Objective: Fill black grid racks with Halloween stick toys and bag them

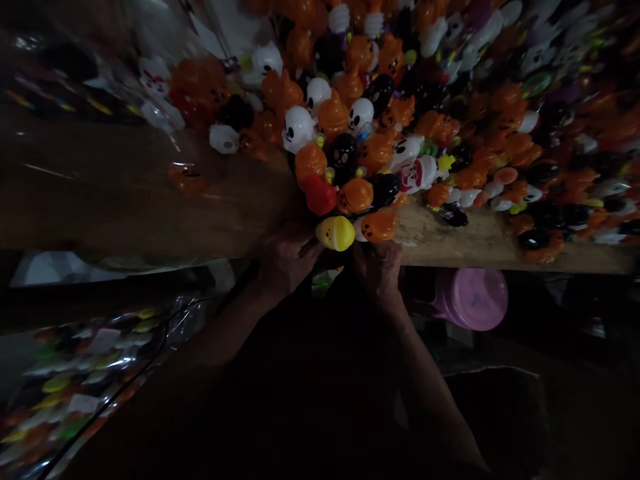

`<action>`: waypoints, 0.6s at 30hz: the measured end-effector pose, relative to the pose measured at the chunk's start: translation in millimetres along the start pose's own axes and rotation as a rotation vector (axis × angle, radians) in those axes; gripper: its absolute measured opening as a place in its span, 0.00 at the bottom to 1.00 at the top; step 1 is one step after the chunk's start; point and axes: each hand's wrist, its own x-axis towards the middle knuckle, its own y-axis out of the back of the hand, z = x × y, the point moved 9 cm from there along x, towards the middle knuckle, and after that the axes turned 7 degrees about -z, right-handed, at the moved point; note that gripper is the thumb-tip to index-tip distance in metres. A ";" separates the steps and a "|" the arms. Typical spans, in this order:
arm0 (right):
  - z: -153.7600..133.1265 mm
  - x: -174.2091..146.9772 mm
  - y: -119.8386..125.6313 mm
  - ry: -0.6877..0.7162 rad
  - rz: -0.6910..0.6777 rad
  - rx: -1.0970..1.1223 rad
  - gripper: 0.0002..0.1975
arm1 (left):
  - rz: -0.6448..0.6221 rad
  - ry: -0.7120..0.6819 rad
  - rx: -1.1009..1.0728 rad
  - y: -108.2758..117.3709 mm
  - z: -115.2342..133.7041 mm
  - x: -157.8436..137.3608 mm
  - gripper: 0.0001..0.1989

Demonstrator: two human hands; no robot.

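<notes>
At the near edge of the wooden table, my left hand (291, 259) is closed just under a small yellow toy figure (337, 233) with a face and a pale stripe. My right hand (383, 267) is closed below an orange toy figure (379, 227) with black face marks; a white one peeks out beside it. The fingertips of both hands are partly hidden in the dark. Right beyond them stand a red figure (321, 195), an orange pumpkin-like figure (355, 195) and a black figure (343, 152), packed close together.
A dense heap of orange, white and black toy figures (490, 120) covers the far and right side of the wooden table (240, 213). A lone orange figure (187, 178) lies on the left. Bagged figures (80, 380) sit lower left. A pink plastic stool (473, 299) stands lower right.
</notes>
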 end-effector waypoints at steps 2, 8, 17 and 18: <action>0.2 0.6 -2.7 0.001 -0.022 -0.019 0.11 | 0.012 -0.004 -0.011 0.0 -0.7 -0.9 0.14; -15.7 2.3 2.5 0.185 0.002 -0.107 0.12 | 0.074 -0.067 0.059 4.1 8.2 -2.4 0.09; -23.5 2.0 24.8 0.254 0.018 0.050 0.09 | 0.151 -0.185 0.164 3.5 27.4 3.4 0.07; -19.0 1.6 35.2 0.233 0.016 0.053 0.11 | 0.152 -0.189 0.162 5.4 26.4 1.0 0.07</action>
